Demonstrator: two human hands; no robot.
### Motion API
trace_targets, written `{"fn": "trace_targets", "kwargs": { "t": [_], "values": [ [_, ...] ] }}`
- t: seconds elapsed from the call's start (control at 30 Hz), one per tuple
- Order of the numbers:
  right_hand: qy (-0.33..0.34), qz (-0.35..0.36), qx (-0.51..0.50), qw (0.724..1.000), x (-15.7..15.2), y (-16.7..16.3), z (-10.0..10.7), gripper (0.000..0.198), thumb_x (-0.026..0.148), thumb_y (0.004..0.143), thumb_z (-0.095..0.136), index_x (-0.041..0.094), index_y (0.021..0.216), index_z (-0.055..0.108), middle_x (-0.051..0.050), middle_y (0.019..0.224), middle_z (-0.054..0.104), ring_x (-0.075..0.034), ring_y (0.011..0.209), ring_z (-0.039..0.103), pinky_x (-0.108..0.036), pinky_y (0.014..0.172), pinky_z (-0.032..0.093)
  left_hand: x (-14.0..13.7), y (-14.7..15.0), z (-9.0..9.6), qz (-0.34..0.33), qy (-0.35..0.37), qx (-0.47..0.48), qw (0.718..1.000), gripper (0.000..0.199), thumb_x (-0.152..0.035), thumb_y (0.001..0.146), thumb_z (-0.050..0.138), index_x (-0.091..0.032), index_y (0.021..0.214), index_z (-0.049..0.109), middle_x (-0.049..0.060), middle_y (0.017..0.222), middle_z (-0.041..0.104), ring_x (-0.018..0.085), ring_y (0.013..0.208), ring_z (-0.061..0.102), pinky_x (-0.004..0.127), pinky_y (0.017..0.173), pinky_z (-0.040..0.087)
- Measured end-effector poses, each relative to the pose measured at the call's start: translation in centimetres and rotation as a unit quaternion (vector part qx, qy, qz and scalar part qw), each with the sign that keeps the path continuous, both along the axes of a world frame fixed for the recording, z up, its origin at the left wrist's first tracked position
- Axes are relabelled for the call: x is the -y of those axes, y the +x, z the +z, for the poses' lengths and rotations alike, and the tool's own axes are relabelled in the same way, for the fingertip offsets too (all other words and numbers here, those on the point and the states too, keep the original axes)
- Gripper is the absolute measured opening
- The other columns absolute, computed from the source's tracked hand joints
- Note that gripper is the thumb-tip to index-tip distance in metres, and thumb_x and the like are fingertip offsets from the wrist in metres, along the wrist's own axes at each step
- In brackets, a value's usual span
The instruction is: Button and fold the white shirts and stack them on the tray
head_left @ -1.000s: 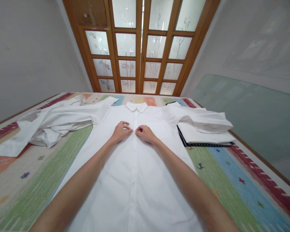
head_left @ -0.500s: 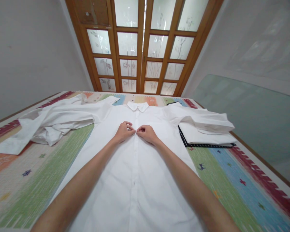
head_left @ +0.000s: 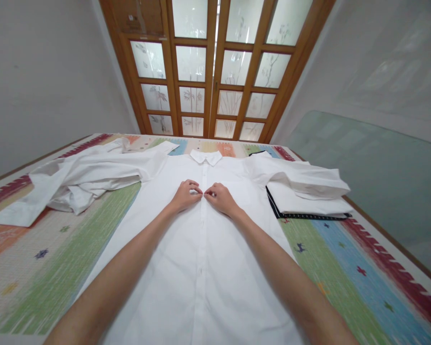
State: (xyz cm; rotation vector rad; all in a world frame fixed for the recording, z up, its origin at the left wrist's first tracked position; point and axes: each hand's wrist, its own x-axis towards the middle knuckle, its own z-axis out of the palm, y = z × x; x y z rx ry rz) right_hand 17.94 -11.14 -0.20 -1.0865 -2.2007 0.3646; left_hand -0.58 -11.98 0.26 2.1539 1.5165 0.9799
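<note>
A white button-up shirt (head_left: 172, 268) lies spread out front side up, its collar (head_left: 206, 157) at the far end and its sleeves stretched to both sides. My left hand (head_left: 188, 195) pinches at the left edge of the button placket, thumb and forefinger together. Facing it, my right hand (head_left: 220, 197) pinches the placket from the right side, its fingertips close to the left ones. Whatever button sits between the fingertips is too small and covered to make out. Below the hands the placket (head_left: 200, 258) runs straight towards me.
A striped, colourful cloth (head_left: 89, 244) covers the surface under the shirt. Crumpled white garments (head_left: 75, 194) lie at the left by the sleeve. On the right, folded white and black clothes (head_left: 309, 206) rest partly beneath the other sleeve. Wooden glass-paned doors (head_left: 208, 86) stand behind.
Both hands stay at the same spot on the placket, with only slight finger movement. The view has shifted a little.
</note>
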Motion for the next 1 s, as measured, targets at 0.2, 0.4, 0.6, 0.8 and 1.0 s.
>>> {"fn": "trace_targets", "kwargs": {
  "t": [0.2,0.4,0.6,0.8,1.0],
  "values": [
    [0.035,0.030,0.037,0.998,0.0,0.0,-0.3,0.013,0.016,0.091,0.057,0.016,0.087,0.069,-0.006,0.086,0.060,-0.019,0.087,0.053,-0.032,0.084,0.042,0.1,-0.1,0.0,-0.026,-0.002,-0.009,1.000,0.007,-0.028,0.071,0.069,-0.022,0.073,0.073,0.005,0.106,0.066,0.022,0.103,0.061,0.043,0.106,0.041],
    [-0.005,0.020,-0.022,1.000,-0.2,0.3,-0.3,0.014,0.013,0.090,0.055,0.017,0.090,0.068,-0.003,0.082,0.060,-0.016,0.080,0.054,-0.029,0.079,0.044,0.0,-0.2,-0.1,-0.034,0.004,-0.014,0.999,0.018,-0.015,0.068,0.061,-0.022,0.082,0.071,0.005,0.106,0.067,0.022,0.105,0.060,0.042,0.106,0.041],
    [0.042,0.054,0.013,0.998,0.3,0.3,-0.3,0.011,0.016,0.084,0.064,0.019,0.088,0.073,-0.006,0.089,0.061,-0.020,0.089,0.054,-0.034,0.087,0.044,-0.1,-0.2,-0.8,-0.008,0.020,-0.001,1.000,0.025,-0.007,0.072,0.049,-0.021,0.083,0.068,0.004,0.098,0.067,0.020,0.102,0.059,0.040,0.100,0.044],
    [0.112,0.086,0.101,0.985,1.7,0.6,-0.2,0.020,0.025,0.090,0.058,0.021,0.097,0.077,-0.011,0.107,0.066,-0.023,0.099,0.054,-0.039,0.091,0.044,0.3,0.0,-0.8,-0.008,0.040,-0.026,0.999,0.021,-0.010,0.078,0.048,-0.019,0.084,0.065,0.006,0.096,0.066,0.021,0.100,0.058,0.039,0.098,0.044],
    [0.105,0.141,0.177,0.968,6.1,2.5,-0.2,0.043,0.034,0.097,0.050,0.020,0.137,0.056,-0.012,0.147,0.049,-0.028,0.138,0.039,-0.048,0.112,0.032,1.7,0.0,-0.4,-0.007,0.051,-0.123,0.991,0.025,-0.015,0.087,0.044,-0.020,0.100,0.065,0.008,0.109,0.069,0.024,0.108,0.058,0.042,0.098,0.042]
  ]
}}
